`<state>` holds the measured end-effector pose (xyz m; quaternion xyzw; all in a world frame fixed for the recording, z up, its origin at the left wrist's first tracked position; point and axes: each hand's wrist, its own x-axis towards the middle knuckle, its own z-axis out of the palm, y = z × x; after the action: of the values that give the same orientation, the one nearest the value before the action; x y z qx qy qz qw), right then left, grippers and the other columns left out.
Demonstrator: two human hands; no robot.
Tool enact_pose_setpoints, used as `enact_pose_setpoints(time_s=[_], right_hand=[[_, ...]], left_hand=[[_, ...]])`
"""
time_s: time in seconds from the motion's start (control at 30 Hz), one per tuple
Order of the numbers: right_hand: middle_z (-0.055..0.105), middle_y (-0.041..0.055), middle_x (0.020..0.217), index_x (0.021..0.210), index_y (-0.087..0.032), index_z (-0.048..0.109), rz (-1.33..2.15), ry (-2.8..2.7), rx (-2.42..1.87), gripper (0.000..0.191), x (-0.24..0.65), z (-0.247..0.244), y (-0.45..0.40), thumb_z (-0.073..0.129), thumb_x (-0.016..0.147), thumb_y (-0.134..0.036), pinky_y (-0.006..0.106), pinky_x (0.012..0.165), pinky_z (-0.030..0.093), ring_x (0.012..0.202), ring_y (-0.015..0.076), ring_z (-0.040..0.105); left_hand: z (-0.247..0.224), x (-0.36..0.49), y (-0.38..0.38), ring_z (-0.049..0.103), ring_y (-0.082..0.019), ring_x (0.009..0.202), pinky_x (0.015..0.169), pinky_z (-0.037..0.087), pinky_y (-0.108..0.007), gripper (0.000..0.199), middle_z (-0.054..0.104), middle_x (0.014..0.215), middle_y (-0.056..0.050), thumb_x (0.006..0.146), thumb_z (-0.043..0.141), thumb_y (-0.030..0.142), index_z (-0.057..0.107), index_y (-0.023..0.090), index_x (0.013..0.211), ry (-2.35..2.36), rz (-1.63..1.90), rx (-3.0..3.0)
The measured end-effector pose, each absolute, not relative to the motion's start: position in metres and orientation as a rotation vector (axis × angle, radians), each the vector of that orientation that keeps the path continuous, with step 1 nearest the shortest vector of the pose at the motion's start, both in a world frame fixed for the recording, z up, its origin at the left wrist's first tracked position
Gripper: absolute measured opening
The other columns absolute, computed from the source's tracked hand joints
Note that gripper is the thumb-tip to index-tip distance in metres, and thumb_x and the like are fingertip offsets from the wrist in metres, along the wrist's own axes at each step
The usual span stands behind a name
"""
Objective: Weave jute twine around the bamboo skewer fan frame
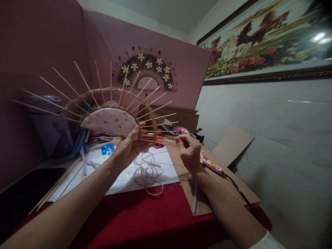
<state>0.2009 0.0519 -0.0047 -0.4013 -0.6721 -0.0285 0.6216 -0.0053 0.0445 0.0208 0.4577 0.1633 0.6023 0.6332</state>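
Note:
My left hand [132,140] grips a half-round woven stick frame by its lower right end, thumb on the fabric. Its centre is a white half-disc [109,121] with small red prints, edged in jute twine. Thin wooden sticks [100,79] fan outward from it, and an arch of twine [111,90] is woven through them farther out. Just right of the frame, my right hand [189,150] is closed in a pinch on what looks like the jute twine, mostly hidden by the fingers. Loose loops of jute twine [147,173] lie below, between my hands.
White paper [116,185] and a brown board [202,204] cover part of the red tablecloth [145,221]. A glue gun with a flower-patterned body [211,164] lies right, its black cord trailing. A finished flowered half-round piece [145,65] is on the pink panel. A lidded bin [49,128] stands left.

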Motion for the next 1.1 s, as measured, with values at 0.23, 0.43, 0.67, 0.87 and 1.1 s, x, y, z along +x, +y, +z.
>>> enact_pose_setpoints(time_s=[0.23, 0.43, 0.67, 0.87, 1.1], right_hand=[[0.048, -0.0028, 0.063, 0.076, -0.017, 0.056, 0.153, -1.481, -0.847, 0.014, 0.203, -0.008, 0.058, 0.054, 0.083, -0.029, 0.023, 0.051, 0.032, 0.055, 0.0094, 0.040], [0.045, -0.0041, 0.059, 0.073, -0.017, 0.056, 0.453, -1.331, -0.799, 0.017, 0.201, -0.009, 0.063, 0.061, 0.077, -0.033, 0.022, 0.046, 0.029, 0.051, 0.0079, 0.037], [0.038, -0.0073, 0.055, 0.070, -0.017, 0.054, 1.026, -1.082, -0.615, 0.023, 0.202, -0.006, 0.067, 0.071, 0.065, -0.033, 0.017, 0.038, 0.018, 0.043, 0.0037, 0.029], [0.041, -0.0074, 0.057, 0.068, -0.016, 0.052, 1.245, -1.001, -0.674, 0.031, 0.200, -0.012, 0.072, 0.076, 0.056, -0.031, 0.015, 0.036, 0.012, 0.041, 0.0020, 0.027], [0.039, -0.0078, 0.052, 0.070, -0.016, 0.054, 1.216, -1.212, -0.740, 0.022, 0.189, -0.022, 0.067, 0.072, 0.061, -0.027, 0.017, 0.040, 0.016, 0.042, 0.0034, 0.028]], left_hand=[[0.023, -0.006, 0.044, 0.067, -0.024, 0.090, 0.085, 0.050, -0.044, 0.034, 0.072, 0.088, -0.011, 0.091, 0.040, 0.031, 0.047, 0.018, 0.122, 0.382, 1.407, 1.026], [0.023, -0.008, 0.044, 0.067, -0.024, 0.091, 0.085, 0.050, -0.044, 0.031, 0.071, 0.090, -0.011, 0.090, 0.044, 0.030, 0.052, 0.017, 0.116, 0.357, 1.425, 0.999], [0.023, -0.010, 0.045, 0.067, -0.024, 0.090, 0.085, 0.050, -0.044, 0.030, 0.071, 0.090, -0.009, 0.089, 0.045, 0.028, 0.053, 0.017, 0.116, 0.335, 1.437, 0.975], [0.021, -0.009, 0.045, 0.066, -0.025, 0.092, 0.086, 0.049, -0.046, 0.029, 0.071, 0.088, -0.010, 0.088, 0.048, 0.028, 0.053, 0.016, 0.114, 0.328, 1.397, 0.996], [0.022, -0.006, 0.040, 0.067, -0.024, 0.089, 0.087, 0.049, -0.045, 0.028, 0.072, 0.090, -0.011, 0.088, 0.048, 0.028, 0.053, 0.016, 0.113, 0.316, 1.342, 0.990]])
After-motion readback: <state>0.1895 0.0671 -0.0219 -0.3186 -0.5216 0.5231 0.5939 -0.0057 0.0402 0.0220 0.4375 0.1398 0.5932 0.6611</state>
